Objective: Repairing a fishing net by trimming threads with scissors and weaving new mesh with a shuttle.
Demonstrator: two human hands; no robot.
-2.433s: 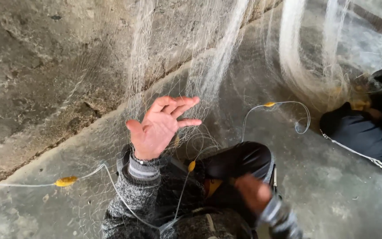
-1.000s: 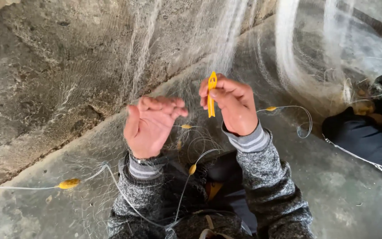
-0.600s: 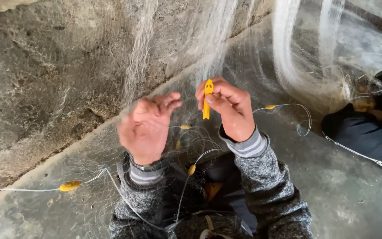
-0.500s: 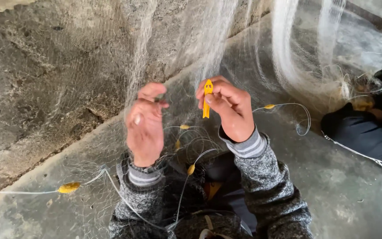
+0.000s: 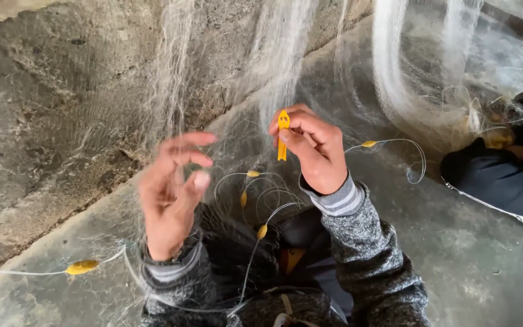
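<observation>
My right hand pinches a small yellow netting needle, held upright in front of the hanging white fishing net. My left hand is raised to the left of it, blurred, fingers spread and curled among the fine net strands. Whether it grips any mesh I cannot tell. A white float line with small yellow floats loops below both hands, over my dark lap.
A rough concrete wall rises at the left and a concrete floor spreads below. Another yellow float lies on the line at lower left. Another person's dark-clad leg sits at the right, by bunched net.
My right hand came up from my lap holding the yellow needle. My left hand turned from open palm to fingers working in the net strands, now shifted lower left.
</observation>
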